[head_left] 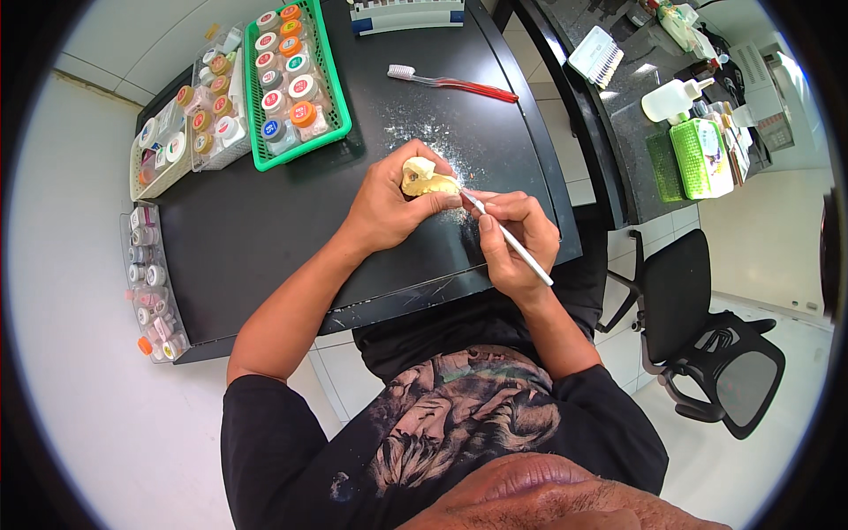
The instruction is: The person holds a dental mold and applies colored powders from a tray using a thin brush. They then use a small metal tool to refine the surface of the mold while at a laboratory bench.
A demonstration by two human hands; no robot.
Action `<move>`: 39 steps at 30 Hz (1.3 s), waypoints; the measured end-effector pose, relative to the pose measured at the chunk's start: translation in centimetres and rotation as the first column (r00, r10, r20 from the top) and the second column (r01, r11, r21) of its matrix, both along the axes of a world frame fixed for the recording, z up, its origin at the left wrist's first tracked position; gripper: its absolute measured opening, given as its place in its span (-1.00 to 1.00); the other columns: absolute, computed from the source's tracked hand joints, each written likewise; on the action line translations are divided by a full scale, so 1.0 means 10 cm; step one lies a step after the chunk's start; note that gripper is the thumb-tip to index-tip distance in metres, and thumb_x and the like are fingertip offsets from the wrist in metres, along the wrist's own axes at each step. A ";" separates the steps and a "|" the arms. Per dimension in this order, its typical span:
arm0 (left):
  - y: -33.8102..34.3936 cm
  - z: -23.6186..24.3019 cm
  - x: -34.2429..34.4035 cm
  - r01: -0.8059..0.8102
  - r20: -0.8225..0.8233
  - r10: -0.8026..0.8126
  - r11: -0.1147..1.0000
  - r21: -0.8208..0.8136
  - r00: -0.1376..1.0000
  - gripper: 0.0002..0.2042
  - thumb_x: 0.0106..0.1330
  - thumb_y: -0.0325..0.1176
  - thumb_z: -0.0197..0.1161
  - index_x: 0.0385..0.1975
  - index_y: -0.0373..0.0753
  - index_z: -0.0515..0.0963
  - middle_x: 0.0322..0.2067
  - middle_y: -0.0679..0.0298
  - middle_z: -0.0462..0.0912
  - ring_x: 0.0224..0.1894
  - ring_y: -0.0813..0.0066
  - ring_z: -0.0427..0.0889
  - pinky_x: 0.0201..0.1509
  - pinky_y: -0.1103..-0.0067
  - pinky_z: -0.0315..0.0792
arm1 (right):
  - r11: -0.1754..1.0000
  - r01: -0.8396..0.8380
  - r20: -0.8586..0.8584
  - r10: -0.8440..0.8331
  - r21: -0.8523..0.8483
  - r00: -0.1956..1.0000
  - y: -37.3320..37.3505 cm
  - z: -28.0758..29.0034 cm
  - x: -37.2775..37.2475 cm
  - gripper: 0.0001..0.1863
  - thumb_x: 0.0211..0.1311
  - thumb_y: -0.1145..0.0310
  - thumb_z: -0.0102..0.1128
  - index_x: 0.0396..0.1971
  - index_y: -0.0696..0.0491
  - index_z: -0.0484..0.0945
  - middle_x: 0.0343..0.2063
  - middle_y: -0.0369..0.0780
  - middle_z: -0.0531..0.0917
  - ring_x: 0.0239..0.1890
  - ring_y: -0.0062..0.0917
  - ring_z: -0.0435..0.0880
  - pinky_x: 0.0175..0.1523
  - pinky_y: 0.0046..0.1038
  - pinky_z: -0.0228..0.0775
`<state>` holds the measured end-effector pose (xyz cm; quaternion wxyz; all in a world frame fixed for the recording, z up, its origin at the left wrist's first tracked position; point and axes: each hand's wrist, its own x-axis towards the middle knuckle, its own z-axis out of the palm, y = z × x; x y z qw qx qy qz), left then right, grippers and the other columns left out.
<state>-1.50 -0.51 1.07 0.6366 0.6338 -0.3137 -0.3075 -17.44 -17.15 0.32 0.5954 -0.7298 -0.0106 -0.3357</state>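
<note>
I judge this scraping: left hand [382, 210] clamps the lumpy pale-yellow plaster-like piece [431, 184] above the flat black tabletop [256, 238], right hand [523, 238] pinches the slim white rod-shaped tool [527, 254]; next calls for steady strokes

**Bright, cool light, bowed at the rim**

Lit brightly and coolly, fairly evenly across the black table [247, 238], hard to trace to any one source. Palest along the white wall [71, 265] at left, nearly washed out. Flecked with small, hard glints on the dark counter [632, 115] at upper right. Deepest in the black cloth [415, 337] over the lap, with folds barely legible. Reasonably crisp around left hand [389, 199] and right hand [521, 238], slightly softer toward the rim. Bent at the edges, then ringed by a bluish fringe and black corners.
</note>
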 end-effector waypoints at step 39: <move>0.01 0.03 0.01 0.005 0.031 -0.006 0.999 0.031 0.999 -0.71 0.45 -0.46 0.65 0.02 -0.24 0.65 -0.08 0.33 0.82 -0.03 0.63 0.76 0.11 0.57 0.65 | 0.999 -0.006 0.009 0.006 -0.045 1.000 -0.01 0.01 0.00 -0.83 0.45 0.80 0.36 -0.07 0.33 0.60 -0.10 0.04 0.81 0.10 -0.20 0.94 0.14 -0.36 0.80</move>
